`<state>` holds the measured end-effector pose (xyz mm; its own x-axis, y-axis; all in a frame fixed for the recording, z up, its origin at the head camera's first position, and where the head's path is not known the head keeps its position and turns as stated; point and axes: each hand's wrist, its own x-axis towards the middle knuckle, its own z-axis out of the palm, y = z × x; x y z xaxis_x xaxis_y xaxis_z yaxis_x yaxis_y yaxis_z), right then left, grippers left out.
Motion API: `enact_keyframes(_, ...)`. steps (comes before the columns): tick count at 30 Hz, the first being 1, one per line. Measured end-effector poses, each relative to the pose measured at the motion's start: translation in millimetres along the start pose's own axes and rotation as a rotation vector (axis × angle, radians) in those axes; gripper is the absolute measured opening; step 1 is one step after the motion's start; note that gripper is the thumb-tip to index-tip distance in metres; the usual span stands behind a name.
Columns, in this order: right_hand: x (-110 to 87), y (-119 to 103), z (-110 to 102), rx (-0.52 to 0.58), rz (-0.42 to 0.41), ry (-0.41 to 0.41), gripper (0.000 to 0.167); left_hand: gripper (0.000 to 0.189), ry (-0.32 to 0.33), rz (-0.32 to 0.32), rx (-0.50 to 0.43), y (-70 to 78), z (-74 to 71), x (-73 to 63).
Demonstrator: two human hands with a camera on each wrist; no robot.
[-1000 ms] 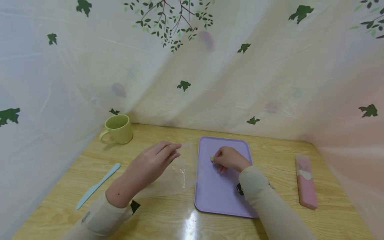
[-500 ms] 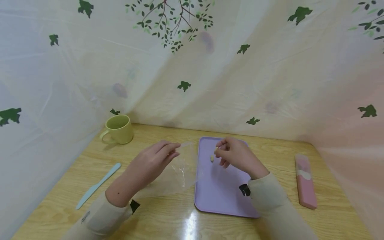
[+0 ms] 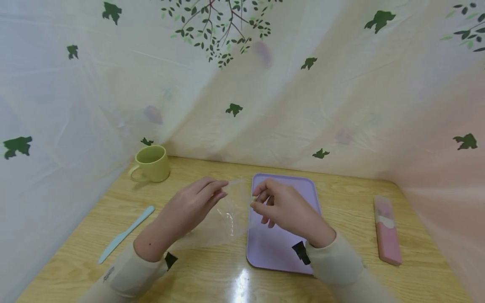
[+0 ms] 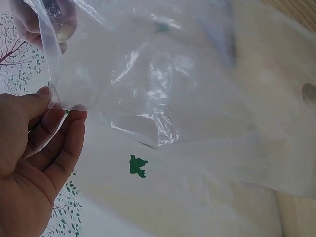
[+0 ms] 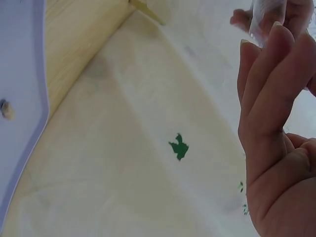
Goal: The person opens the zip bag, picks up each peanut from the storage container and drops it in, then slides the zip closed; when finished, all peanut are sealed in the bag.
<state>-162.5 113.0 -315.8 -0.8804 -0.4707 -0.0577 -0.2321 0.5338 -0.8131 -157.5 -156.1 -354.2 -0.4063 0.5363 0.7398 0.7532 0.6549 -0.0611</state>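
Observation:
With thumb and fingertips, my left hand [image 3: 189, 208] pinches the edge of a clear plastic bag [image 4: 143, 74], which hangs down toward the table in the head view. My right hand [image 3: 289, 210] is over the left part of a purple tray [image 3: 273, 250], close to the bag. Between its thumb and finger is a small pale nut-like piece [image 3: 254, 199], seen blurred through the plastic in the left wrist view. Another small piece [image 5: 7, 110] lies on the tray in the right wrist view; my right hand hides it from the head view.
A green mug [image 3: 152, 164] stands at the back left, and a light blue plastic knife [image 3: 126, 234] lies in front of it. A pink case [image 3: 387, 230] lies at the right. Behind the wooden table [image 3: 204, 273] hangs a patterned curtain [image 3: 280, 105].
My right hand has lifted a small piece off the tray and carried it left to the bag. The left hand has stayed in place with the bag.

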Motion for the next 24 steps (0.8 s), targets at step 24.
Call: enact_keyframes(24,17.8,20.1,-17.0,-0.031,0.082,0.139,0.018,0.024,0.004,-0.005,-0.006,-0.6,-0.7,-0.7)
